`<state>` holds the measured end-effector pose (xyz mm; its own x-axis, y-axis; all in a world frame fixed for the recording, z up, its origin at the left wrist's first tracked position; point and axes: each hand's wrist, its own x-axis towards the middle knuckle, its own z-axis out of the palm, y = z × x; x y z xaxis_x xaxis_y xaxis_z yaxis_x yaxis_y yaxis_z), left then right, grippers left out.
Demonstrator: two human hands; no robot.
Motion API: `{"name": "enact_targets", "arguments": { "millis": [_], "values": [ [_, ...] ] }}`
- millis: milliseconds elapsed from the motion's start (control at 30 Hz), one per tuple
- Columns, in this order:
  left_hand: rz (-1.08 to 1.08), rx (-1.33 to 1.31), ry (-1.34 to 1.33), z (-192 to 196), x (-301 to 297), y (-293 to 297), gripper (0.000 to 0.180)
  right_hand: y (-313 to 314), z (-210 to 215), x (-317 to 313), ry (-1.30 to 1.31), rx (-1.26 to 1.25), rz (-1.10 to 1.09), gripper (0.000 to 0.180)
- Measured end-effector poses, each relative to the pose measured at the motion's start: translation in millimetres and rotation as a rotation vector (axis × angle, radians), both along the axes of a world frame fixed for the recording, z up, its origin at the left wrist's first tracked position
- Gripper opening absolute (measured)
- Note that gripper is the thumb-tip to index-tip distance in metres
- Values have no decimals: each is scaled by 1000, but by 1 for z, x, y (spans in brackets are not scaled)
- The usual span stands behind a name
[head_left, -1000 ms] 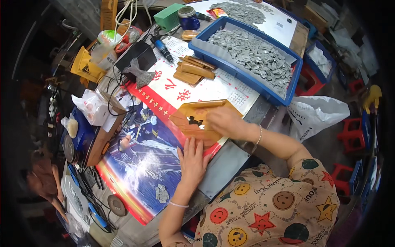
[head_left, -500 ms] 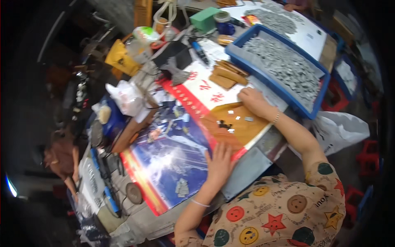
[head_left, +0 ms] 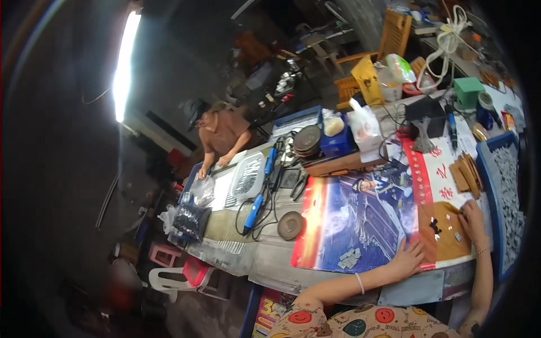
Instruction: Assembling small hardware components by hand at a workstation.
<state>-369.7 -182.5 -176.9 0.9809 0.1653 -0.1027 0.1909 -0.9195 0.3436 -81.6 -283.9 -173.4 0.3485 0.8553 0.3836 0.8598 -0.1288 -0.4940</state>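
Note:
My left hand (head_left: 407, 260) lies with fingers spread on the lower edge of a glossy blue and red poster (head_left: 338, 225), beside a brown sheet (head_left: 445, 248). A few small dark pieces (head_left: 434, 225) and small pale squares (head_left: 457, 236) lie on that sheet. At the sheet's right edge is my right hand (head_left: 473, 221), its fingers bent and drawn together; anything between them is too small to make out. A small heap of grey flat pieces (head_left: 349, 258) sits on the poster's lower part.
A blue tray of grey pieces (head_left: 504, 186) stands at my right. Brown blocks (head_left: 465, 174) lie beyond my right hand. Left of the poster are a round dark disc (head_left: 291, 225), blue-handled corded tools (head_left: 253, 214) and a clear tub (head_left: 248, 177). Another person (head_left: 222, 132) works across the table.
The view has swung left, so the table appears farther right and the other person shows more fully. Both hands stay around the brown sheet.

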Motion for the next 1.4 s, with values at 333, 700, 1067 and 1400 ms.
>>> {"name": "enact_targets", "arguments": {
  "millis": [333, 700, 1067, 1400],
  "values": [
    [-6, 136, -19, 33, 3, 28, 50, 41, 10, 8, -128, -66, 216, 28],
    [-86, 130, -42, 42, 7, 16, 47, 35, -9, 14, -246, -139, -135, 13],
    [-172, 64, 19, 53, 13, 35, 41, 28, 0, 16, -428, -150, 85, 14],
    [-202, 16, 27, 58, 16, 42, 34, 34, -4, 22, -280, -291, -142, 12]
  ]
}}
